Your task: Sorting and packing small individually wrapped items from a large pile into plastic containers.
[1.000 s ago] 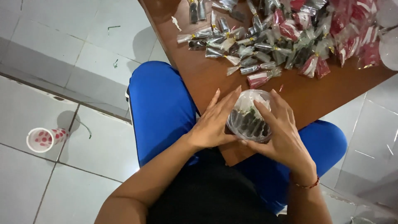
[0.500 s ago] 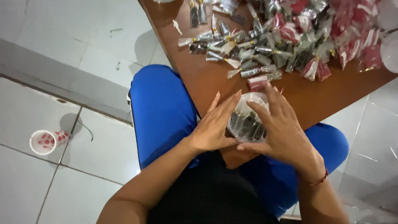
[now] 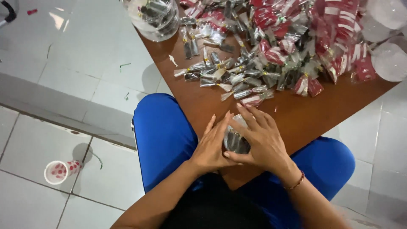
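1. Nearest the camera, a small clear plastic container [image 3: 235, 142] packed with dark pieces is clasped between both hands at the near corner of the brown wooden table [image 3: 296, 116], above the lap in blue trousers [image 3: 163, 131].

2. The left hand [image 3: 212, 146] is pressed flat against the container's 9 o'clock side, fingers straight and pointing toward 12 o'clock. It is wrapped on the container, not spread wide.

3. The right hand [image 3: 263, 142] is laid over the top and the 3 o'clock side, fingers spread toward 11 o'clock, so that most of the container is covered. Both hands are in contact with it and neither is nearer than the other; it sits directly between the palms.

4. Little of the container can be seen, so its long axis cannot be told for certain; it appears round, with its top facing up under the right hand.

5. Farther off, at 12 to 1 o'clock from the hands, a heap of small clear-wrapped packets [image 3: 237, 78], dark and silvery, is spread on the table. The nearest packet lies just beyond the right fingertips.

6. Beyond these, at 1 to 2 o'clock, red-and-white wrapped packets [image 3: 339, 38] are piled.

7. Farthest, at 11 o'clock by the table's far edge, a clear filled container [image 3: 157, 17] is standing. A spotted paper cup [image 3: 59, 171] lies on the tiled floor at 9 o'clock, well apart.
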